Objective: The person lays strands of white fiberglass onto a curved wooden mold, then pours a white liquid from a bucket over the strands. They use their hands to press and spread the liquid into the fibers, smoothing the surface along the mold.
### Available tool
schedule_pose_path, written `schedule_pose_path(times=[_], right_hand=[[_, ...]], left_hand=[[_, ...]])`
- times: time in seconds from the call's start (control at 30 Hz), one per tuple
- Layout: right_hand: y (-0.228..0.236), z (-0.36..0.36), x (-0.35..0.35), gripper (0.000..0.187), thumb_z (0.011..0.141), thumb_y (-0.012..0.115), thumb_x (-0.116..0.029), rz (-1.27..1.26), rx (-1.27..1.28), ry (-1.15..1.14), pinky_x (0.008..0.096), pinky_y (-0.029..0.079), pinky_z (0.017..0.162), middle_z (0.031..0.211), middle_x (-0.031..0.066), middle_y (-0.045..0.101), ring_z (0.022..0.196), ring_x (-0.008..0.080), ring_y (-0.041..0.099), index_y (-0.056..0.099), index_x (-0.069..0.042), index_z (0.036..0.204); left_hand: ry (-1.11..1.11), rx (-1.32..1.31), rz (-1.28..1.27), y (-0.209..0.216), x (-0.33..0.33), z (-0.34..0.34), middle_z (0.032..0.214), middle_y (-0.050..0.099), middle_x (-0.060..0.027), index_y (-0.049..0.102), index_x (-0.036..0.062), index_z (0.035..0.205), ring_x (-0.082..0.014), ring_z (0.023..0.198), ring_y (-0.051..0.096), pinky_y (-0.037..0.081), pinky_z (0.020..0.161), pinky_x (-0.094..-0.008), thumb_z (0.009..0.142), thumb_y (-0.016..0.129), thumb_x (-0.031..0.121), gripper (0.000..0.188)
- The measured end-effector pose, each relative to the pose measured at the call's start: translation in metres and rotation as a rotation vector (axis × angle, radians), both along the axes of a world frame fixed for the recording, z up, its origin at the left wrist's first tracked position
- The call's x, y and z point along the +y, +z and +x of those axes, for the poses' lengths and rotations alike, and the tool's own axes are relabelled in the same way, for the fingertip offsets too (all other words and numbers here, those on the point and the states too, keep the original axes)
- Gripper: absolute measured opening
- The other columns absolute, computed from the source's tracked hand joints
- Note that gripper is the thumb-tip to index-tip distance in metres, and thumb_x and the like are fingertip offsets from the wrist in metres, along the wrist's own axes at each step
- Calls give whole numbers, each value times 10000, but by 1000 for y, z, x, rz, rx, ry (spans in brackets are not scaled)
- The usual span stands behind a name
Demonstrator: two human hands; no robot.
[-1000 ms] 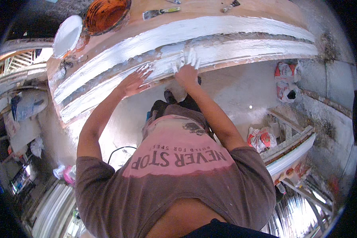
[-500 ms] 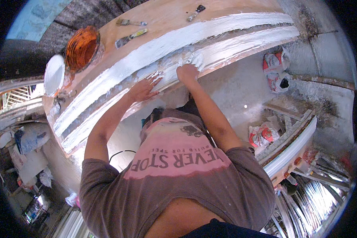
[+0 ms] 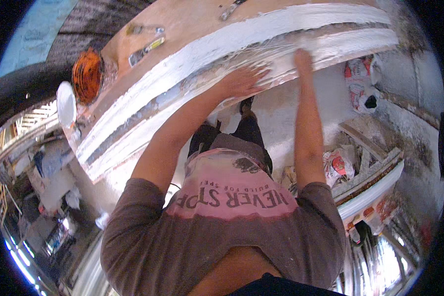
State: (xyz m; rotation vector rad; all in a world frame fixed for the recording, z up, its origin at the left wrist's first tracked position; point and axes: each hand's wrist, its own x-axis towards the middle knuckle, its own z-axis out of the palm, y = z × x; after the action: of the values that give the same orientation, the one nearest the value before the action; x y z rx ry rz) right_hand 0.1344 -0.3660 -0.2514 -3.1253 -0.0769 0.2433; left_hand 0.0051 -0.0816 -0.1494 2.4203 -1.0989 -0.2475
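Observation:
Long curved strips of white plaster-like material (image 3: 182,58) run across a tan worktop (image 3: 182,15), with a darker groove between them. My left hand (image 3: 244,80) lies on the near strip, fingers stretched and smeared white, with thin white strands beside them. Farther right, my right hand (image 3: 303,60) presses down on the same strip. It is blurred by motion but looks closed; what lies in or under its fingers is hidden.
Brushes, one with a yellow handle (image 3: 155,43), lie on the worktop's far side. An orange-stained bucket (image 3: 87,76) and a white round container (image 3: 66,103) stand at left. Red-and-white sacks (image 3: 358,81) sit on the floor at right, near a white curved moulding (image 3: 372,190).
Both hands have moved rightward along the strip, the right hand farther out. The left hand's fingers now lie over the strands. The whole view has shifted somewhat.

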Motion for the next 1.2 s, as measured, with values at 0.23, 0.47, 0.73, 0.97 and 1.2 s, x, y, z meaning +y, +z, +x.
schedule_pose_path(times=[0.23,0.47,0.73,0.97,1.2], right_hand=[[92,1,34,362,889,435,-263,106,-176,-314,522,535,696,832,219,680,814,383,675,698,-21,832],[81,-125,172,456,861,441,-358,182,66,-123,511,527,775,903,212,688,852,389,669,704,15,877],[122,-282,296,462,842,505,-353,132,-165,293,493,486,879,1100,260,630,1008,395,624,669,38,1024],[145,-253,296,487,835,477,-344,199,309,87,485,472,902,1123,261,616,1057,367,605,658,55,1047],[146,-186,252,457,835,453,-324,242,274,-143,496,476,885,1127,225,633,1060,353,608,676,26,1025]], left_hand=[[-27,-21,-48,-8,16,-27,1503,281,-174,274,77,1461,-357,1399,237,231,1147,-445,973,372,496,650],[-21,82,98,12,156,-133,1507,275,-167,284,91,1462,-341,1404,234,194,1162,-430,973,389,478,633],[160,198,318,56,270,-244,1529,226,-163,232,95,1481,-342,1414,209,190,1163,-440,978,393,441,632],[214,85,315,39,270,-233,1536,194,-178,233,83,1477,-341,1412,207,193,1162,-440,967,410,432,642],[131,96,248,26,207,-170,1518,227,-207,224,64,1477,-366,1380,271,276,1115,-438,975,377,452,653]])
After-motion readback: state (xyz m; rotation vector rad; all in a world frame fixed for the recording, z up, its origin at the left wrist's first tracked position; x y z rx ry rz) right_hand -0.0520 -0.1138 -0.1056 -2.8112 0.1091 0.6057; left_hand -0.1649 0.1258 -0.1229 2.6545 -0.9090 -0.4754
